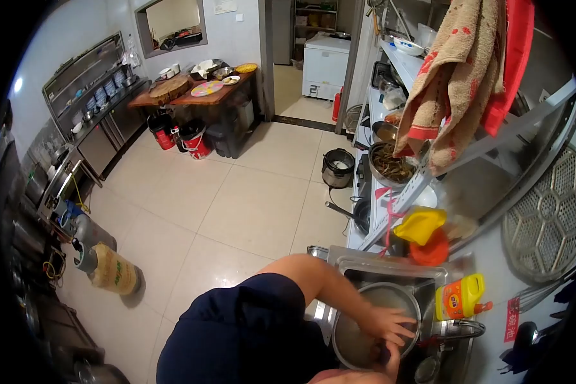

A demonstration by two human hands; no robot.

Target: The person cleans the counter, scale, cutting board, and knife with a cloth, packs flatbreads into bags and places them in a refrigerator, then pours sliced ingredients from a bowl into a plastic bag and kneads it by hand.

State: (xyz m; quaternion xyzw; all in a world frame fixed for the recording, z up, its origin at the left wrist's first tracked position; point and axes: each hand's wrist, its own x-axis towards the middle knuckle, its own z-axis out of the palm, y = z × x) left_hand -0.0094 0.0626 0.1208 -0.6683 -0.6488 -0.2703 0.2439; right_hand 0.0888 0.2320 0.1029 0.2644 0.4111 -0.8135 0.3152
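A round metal basin (pixel 414 301) of cloudy liquid sits in the steel sink (pixel 345 256). Over the basin, my left hand (pixel 385 324) has its fingers stretched out and apart toward the right rim. Just below it, at the near side of the basin, my right hand (pixel 391 363) is curled around a small dark thing that I cannot make out. Much of that hand is cut off by the lower edge of the view. The two hands are close together.
A yellow detergent bottle (pixel 459 297) stands right of the basin, near the faucet (pixel 470 329). An orange-red container (pixel 429 248) and a yellow one (pixel 420 224) are behind the sink. Towels (pixel 454 83) hang over the shelf. A gas cylinder (pixel 114 269) stands left.
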